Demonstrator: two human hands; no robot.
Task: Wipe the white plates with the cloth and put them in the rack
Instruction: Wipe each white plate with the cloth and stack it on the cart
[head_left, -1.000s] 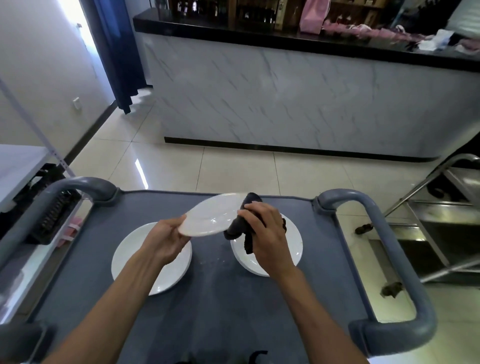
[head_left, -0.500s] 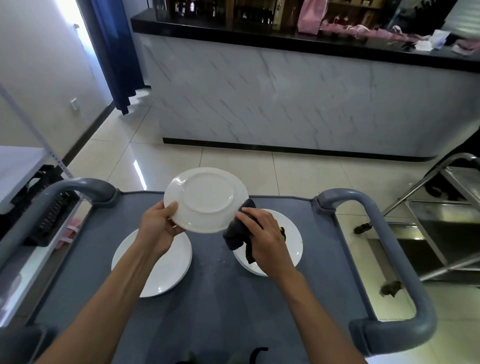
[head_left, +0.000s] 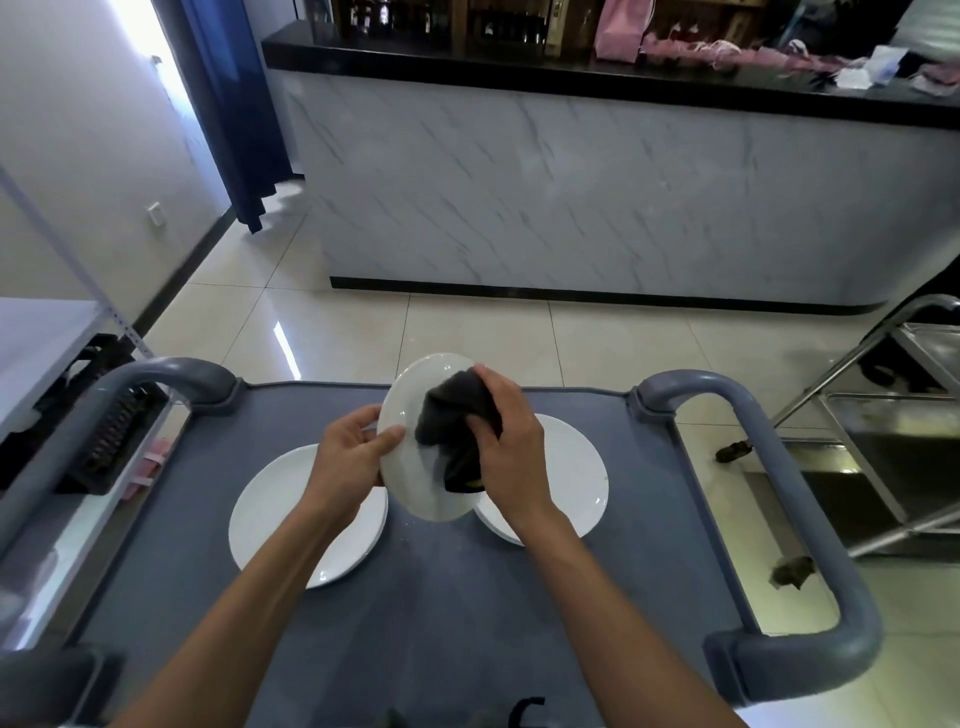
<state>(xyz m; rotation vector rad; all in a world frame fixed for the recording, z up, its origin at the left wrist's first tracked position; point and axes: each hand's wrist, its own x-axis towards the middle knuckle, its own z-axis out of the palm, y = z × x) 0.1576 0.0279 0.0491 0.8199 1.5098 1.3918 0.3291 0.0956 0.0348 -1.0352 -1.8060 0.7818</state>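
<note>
Since half a second ago the held plate has turned from showing its underside to showing its upper face toward the viewer, and the dark cloth has come up from beside it to lie against that face; the plate is tilted nearly upright above the middle of a grey cart, between two other plates. At its left rim the left hand grips it, thumb across the near face and fingers curled behind the edge; the right hand has its fingers curled round the bunched cloth, pressing it onto the plate's upper right part, with a tail of cloth hanging down. One white plate lies flat on the cart to the near left, partly under the left wrist; a second white plate lies flat to the right, partly hidden by the right hand and the held plate. Curved grey handles rise at the cart's left and right sides; a black rack sits low at the far left, beside the cart; beyond the cart are pale floor tiles and a marble-fronted counter.
</note>
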